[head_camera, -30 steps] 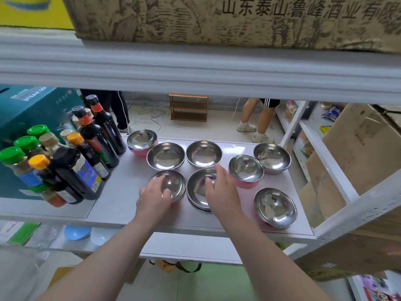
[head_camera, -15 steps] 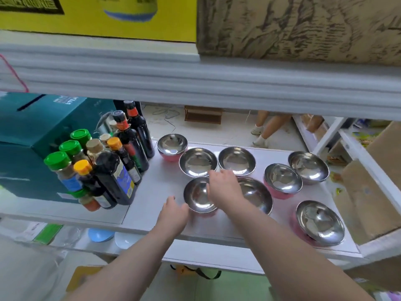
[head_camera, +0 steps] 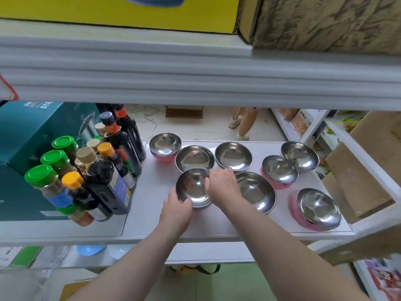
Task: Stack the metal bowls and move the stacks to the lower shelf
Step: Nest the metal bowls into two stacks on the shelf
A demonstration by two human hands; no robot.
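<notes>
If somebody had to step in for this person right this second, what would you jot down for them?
Left hand: cupping the near side of a small metal bowl at the shelf front.
Right hand: fingers on that bowl's right rim.
Bowls: eight spots on the white shelf; the large bowl to the right of the held one may be two nested, hard to tell.
Done: at most one nesting; nothing moved down.
Left: stack all bowls, carry the stacks to the lower shelf.

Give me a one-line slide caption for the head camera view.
Both hands, left hand and right hand, grip a metal bowl among seven others on the white shelf.
</notes>
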